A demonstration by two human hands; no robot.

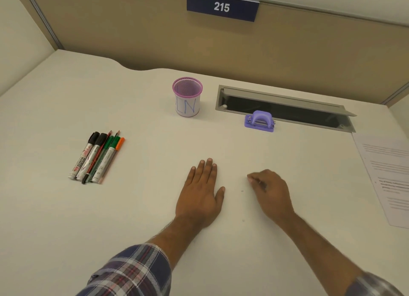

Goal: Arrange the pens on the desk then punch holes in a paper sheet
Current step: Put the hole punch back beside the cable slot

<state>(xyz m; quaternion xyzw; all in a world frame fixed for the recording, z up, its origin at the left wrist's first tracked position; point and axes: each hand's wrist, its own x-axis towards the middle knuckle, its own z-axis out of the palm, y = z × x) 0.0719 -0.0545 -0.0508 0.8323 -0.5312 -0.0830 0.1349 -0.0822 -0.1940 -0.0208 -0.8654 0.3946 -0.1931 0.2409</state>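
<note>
Both hands rest on the white desk (pixel 66 218) at lower centre: left hand (pixel 199 194) flat, fingers together; right hand (pixel 271 190) loosely curled, holding nothing. Markers and pencils (pixel 97 157) lie bunched at left, purple hole punch (pixel 260 121) upper right, paper sheet (pixel 387 174) at right edge.

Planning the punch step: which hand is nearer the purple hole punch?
Right. The right hand, loosely curled on the desk, lies almost straight in front of the hole punch. The left hand, flat on the desk, sits farther off to the punch's left.
</note>
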